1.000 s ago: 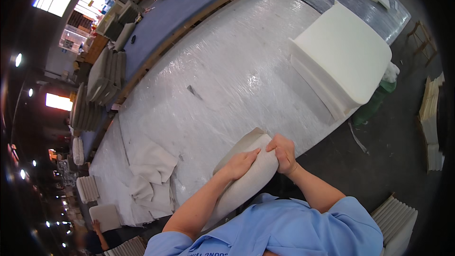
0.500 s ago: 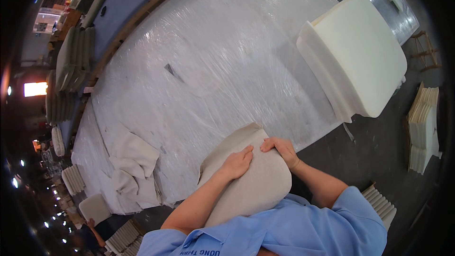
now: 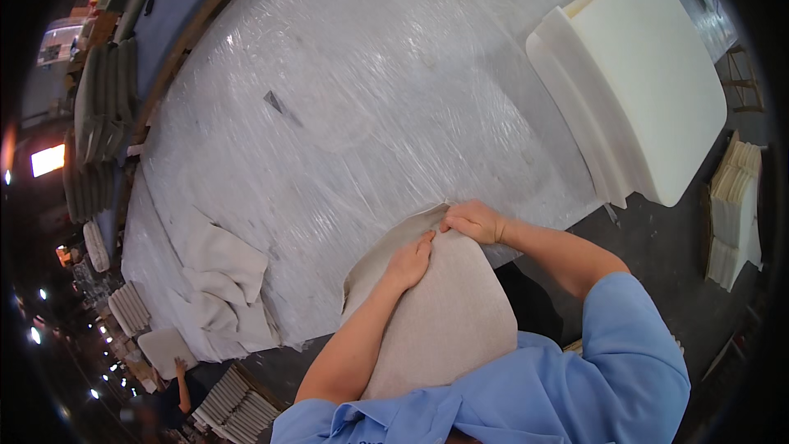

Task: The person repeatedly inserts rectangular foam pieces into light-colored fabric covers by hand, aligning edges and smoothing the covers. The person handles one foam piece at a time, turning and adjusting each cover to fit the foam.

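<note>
At the tabletop's [image 3: 345, 173] near edge, your left hand [image 3: 411, 261] and right hand [image 3: 474, 222] grip the beige cushion [image 3: 448, 312]; shirt lettering [image 3: 368, 442] is cut off.

This is a cushion workshop, shown by the plastic-covered worktable [image 3: 353, 99], stacked white pads [image 3: 657, 82] and piled cushions [image 3: 107, 86].

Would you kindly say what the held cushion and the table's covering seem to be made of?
The beige cushion looks covered in matte woven fabric, judging by its fine grain; filling hidden. The table covering seems clear plastic film, from its glossy wrinkles.
</note>
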Motion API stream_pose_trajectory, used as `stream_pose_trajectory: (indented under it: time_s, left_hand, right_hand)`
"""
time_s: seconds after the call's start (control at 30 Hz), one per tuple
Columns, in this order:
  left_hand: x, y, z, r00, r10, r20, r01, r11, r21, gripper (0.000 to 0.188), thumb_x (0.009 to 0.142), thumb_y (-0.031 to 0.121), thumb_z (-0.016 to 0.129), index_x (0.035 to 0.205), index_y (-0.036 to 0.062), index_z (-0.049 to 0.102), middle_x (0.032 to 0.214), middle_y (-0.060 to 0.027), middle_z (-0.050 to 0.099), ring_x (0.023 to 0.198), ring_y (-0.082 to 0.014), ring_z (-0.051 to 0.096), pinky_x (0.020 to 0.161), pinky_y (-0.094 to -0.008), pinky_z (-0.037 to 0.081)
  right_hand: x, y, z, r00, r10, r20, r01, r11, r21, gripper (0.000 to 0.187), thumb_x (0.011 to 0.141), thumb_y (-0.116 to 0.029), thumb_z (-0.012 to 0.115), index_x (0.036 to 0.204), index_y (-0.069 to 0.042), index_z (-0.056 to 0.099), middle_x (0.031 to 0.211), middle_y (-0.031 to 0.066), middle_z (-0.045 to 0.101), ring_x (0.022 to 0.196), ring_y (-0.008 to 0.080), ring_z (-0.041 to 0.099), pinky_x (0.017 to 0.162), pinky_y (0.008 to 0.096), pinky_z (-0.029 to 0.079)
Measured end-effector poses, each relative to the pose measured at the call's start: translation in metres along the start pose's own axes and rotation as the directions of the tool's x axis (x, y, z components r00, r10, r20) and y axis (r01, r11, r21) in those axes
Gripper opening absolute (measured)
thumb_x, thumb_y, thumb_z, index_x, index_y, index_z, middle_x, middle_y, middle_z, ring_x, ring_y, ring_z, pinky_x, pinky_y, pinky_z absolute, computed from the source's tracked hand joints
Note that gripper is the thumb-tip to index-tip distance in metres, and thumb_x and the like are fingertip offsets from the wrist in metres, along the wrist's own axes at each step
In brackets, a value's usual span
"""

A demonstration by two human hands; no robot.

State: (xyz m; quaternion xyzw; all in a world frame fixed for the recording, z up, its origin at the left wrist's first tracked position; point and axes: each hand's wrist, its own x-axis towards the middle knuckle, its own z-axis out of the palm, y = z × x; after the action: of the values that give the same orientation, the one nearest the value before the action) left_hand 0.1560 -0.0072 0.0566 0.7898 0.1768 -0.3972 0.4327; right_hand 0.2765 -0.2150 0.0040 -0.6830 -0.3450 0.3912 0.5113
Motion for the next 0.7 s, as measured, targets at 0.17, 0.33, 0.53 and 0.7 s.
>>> stream_pose_trajectory:
  time_s: [0.17, 0.33, 0.53, 0.7]
  left_hand:
    - [0.017, -0.012, 0.001, 0.998, 0.052, 0.018, -0.055, 0.984, 0.171, 0.055, 0.105, 0.033, 0.031, 0.147, 0.0107, 0.059, 0.140, -0.0246, 0.061, 0.130, -0.0417, 0.059, 0.113, -0.0448, 0.042]
    - [0.009, 0.008, -0.005, 0.998, 0.043, -0.044, -0.034, 0.983, 0.179, 0.055, 0.106, 0.036, 0.033, 0.143, 0.0077, 0.062, 0.135, -0.0251, 0.065, 0.128, -0.0396, 0.061, 0.110, -0.0435, 0.044]
    - [-0.077, 0.035, -0.039, 0.997, 0.078, 0.001, -0.078, 0.997, -0.019, 0.053, 0.111, 0.038, 0.043, 0.147, 0.0011, 0.056, 0.141, -0.0174, 0.065, 0.129, -0.0266, 0.062, 0.110, -0.0355, 0.044]
    - [-0.239, 0.136, -0.070, 0.919, 0.370, 0.137, -0.363, 0.929, -0.071, 0.078, 0.101, 0.038, 0.065, 0.161, 0.0011, 0.032, 0.155, -0.0191, 0.051, 0.141, -0.0315, 0.052, 0.116, -0.0397, 0.042]
  right_hand:
    - [0.007, 0.003, -0.002, 0.997, 0.032, 0.076, -0.025, 0.996, -0.091, 0.046, 0.101, -0.041, 0.046, 0.099, -0.007, 0.078, 0.104, 0.0185, 0.075, 0.101, 0.0403, 0.068, 0.090, 0.0460, 0.052]
    - [-0.002, -0.022, 0.002, 0.946, 0.313, -0.081, -0.304, 0.947, 0.101, 0.055, 0.102, -0.051, 0.046, 0.104, -0.007, 0.080, 0.107, 0.0178, 0.077, 0.104, 0.0363, 0.069, 0.095, 0.0429, 0.051]
    - [-0.099, -0.095, 0.025, 0.916, 0.020, -0.401, 0.129, 0.932, 0.340, 0.039, 0.106, -0.030, 0.050, 0.125, -0.002, 0.070, 0.130, 0.0154, 0.070, 0.123, 0.0300, 0.064, 0.108, 0.0381, 0.046]
    - [-0.137, -0.170, 0.025, 0.700, -0.495, -0.514, 0.537, 0.840, -0.078, 0.070, 0.095, -0.045, 0.071, 0.147, -0.003, 0.051, 0.140, 0.0215, 0.059, 0.129, 0.0388, 0.057, 0.112, 0.0452, 0.043]
